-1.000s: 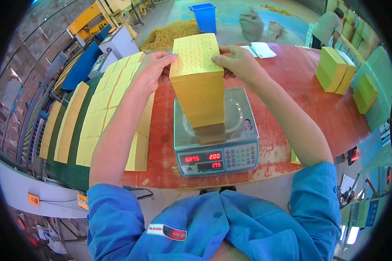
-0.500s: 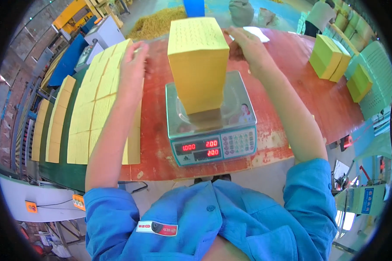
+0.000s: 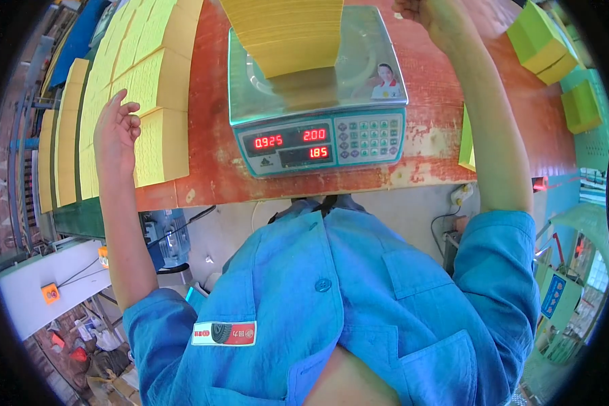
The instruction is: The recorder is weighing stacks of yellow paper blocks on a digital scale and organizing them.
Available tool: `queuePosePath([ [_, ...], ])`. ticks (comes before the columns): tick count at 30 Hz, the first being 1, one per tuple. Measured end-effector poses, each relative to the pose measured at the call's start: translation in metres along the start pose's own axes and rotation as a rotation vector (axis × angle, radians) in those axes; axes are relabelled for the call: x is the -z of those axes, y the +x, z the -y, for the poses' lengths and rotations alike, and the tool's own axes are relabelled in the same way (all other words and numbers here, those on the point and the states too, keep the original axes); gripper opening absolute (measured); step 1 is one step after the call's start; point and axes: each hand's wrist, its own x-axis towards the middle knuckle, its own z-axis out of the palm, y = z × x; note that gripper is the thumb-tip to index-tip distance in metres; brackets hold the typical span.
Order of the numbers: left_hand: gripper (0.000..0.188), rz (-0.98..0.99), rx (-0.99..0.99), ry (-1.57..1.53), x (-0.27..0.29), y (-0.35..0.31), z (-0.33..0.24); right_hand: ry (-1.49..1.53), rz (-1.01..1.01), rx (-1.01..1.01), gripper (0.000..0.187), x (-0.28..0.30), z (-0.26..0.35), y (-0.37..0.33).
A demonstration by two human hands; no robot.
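Observation:
A tall stack of yellow paper sheets stands on the metal pan of a digital scale, its top cut off by the upper edge. Red digits glow on the scale's front. My left hand is over the near rows of yellow paper stacks, fingers loosely bent and apart, holding nothing. To the right of the scale, at the upper edge, is my right hand. Its fingers are curled loosely with no object visible in them, and part of the hand lies outside the picture. Neither hand touches the paper on the scale.
The worn red tabletop carries the scale. More yellow blocks stand at the far right, beside a green perforated panel. Another yellow stack is partly hidden by my right forearm. A white panel with an orange switch box is at the lower left.
My hands have moved apart, away from the paper stack, the left one nearer to me. The view has tilted down, and the scale's digits have changed.

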Motion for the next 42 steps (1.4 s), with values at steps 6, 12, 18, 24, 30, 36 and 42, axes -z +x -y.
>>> queuePosePath([
  [6, 0.039, 0.051, -0.026, -0.007, -0.017, -0.018, -0.007, 0.042, 0.089, -0.002, 0.027, -0.006, -0.004, -0.001],
  [12, 0.029, 0.117, -0.141, -0.007, -0.035, -0.019, -0.026, 0.062, 0.118, -0.008, 0.03, -0.003, -0.006, 0.003],
  [18, 0.015, 0.287, -0.919, 0.184, -0.114, -0.043, -0.089, 0.047, 0.2, 0.046, 0.035, 0.018, -0.009, 0.006],
  [24, 0.022, 0.413, -1.164, 0.64, -0.161, -0.035, -0.13, 0.028, 0.225, 0.018, 0.035, 0.001, -0.02, -0.015],
  [30, 0.02, 0.478, -1.119, 0.689, -0.177, -0.02, -0.14, 0.039, 0.236, -0.033, 0.033, 0.014, -0.012, -0.045],
  [36, 0.013, 0.518, -1.029, 0.677, -0.182, 0.0, -0.141, 0.047, 0.216, -0.024, 0.031, 0.023, -0.015, -0.049],
  [42, 0.009, 0.536, -0.999, 0.626, -0.184, 0.008, -0.143, 0.046, 0.199, -0.04, 0.03, 0.015, -0.015, -0.057],
])
